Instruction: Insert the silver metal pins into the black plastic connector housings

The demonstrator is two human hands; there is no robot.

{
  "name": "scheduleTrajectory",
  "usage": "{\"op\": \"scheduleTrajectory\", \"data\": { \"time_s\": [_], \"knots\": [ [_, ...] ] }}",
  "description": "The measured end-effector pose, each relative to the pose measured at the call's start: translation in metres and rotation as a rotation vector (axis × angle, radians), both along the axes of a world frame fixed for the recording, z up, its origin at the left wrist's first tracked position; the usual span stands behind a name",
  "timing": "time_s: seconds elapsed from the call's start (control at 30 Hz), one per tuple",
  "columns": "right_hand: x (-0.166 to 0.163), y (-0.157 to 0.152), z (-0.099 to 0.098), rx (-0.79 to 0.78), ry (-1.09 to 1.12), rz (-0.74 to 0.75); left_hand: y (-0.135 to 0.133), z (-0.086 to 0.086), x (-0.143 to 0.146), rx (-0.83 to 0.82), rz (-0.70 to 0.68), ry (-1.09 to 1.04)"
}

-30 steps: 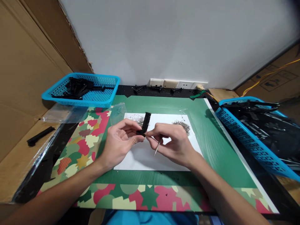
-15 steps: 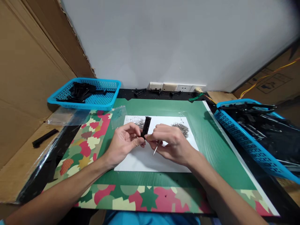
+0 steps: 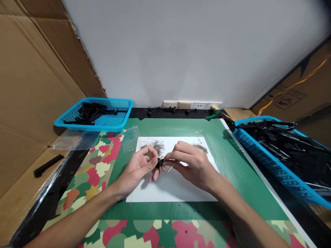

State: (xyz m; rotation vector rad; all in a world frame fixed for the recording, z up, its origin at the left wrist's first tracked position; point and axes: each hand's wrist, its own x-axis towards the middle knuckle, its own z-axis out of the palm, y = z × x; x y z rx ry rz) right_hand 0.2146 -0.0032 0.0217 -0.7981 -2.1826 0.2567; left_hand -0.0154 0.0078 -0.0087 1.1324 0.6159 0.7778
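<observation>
Above a white paper sheet (image 3: 176, 191) on a cluttered desk (image 3: 141, 113), a person's left hand (image 3: 139, 167) is pinching a small black part (image 3: 159, 163) between thumb and fingers, with much of the piece being hidden by the grip. The right hand (image 3: 192, 163) is grasping a thin metal rod (image 3: 171, 167), its tip pointing down toward the paper, while its fingertips are meeting the black part's right side. Behind the hands, two heaps of fine metal pieces are lying on the sheet, the left heap (image 3: 156, 146) spreading loosely and the right heap (image 3: 200, 148) sitting partly behind the right hand. A green mat (image 3: 238, 172) is stretching beneath the paper. At far left, a blue basket (image 3: 88, 127) is holding black pieces, and a longer black piece (image 3: 48, 166) is resting nearer the person; at right, a second blue basket (image 3: 266, 162) is brimming with dark parts.
</observation>
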Motion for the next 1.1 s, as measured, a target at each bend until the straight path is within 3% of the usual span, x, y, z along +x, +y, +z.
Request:
{"op": "scheduleTrajectory", "data": {
  "time_s": [0.07, 0.2, 0.3, 0.5, 0.77, 0.87, 0.97, 1.1],
  "knots": [
    [0.002, 0.000, -0.001, -0.044, -0.036, 0.005, 0.000, -0.002, -0.001, 0.144, 0.059, 0.125],
    [0.008, 0.000, -0.006, -0.126, -0.127, -0.021, 0.002, -0.004, -0.006, 0.648, 0.246, 0.417],
    [0.010, 0.000, -0.005, -0.221, -0.185, -0.011, 0.003, -0.005, -0.009, 0.851, 0.265, 0.511],
    [0.017, 0.001, 0.008, -0.420, -0.252, -0.012, 0.002, -0.010, -0.008, 0.976, 0.227, 0.569],
    [0.025, 0.009, -0.005, -0.224, -0.336, -0.210, -0.001, -0.013, -0.007, 1.048, 0.199, 0.635],
    [0.020, 0.007, -0.006, -0.253, -0.133, -0.266, -0.002, -0.013, -0.007, 1.086, 0.202, 0.658],
    [0.009, 0.002, -0.004, -0.411, 0.127, -0.236, -0.002, -0.014, -0.007, 1.117, 0.206, 0.677],
    [-0.006, -0.002, -0.003, -0.582, 0.204, -0.177, -0.002, -0.016, -0.007, 1.134, 0.178, 0.698]
  ]
}}
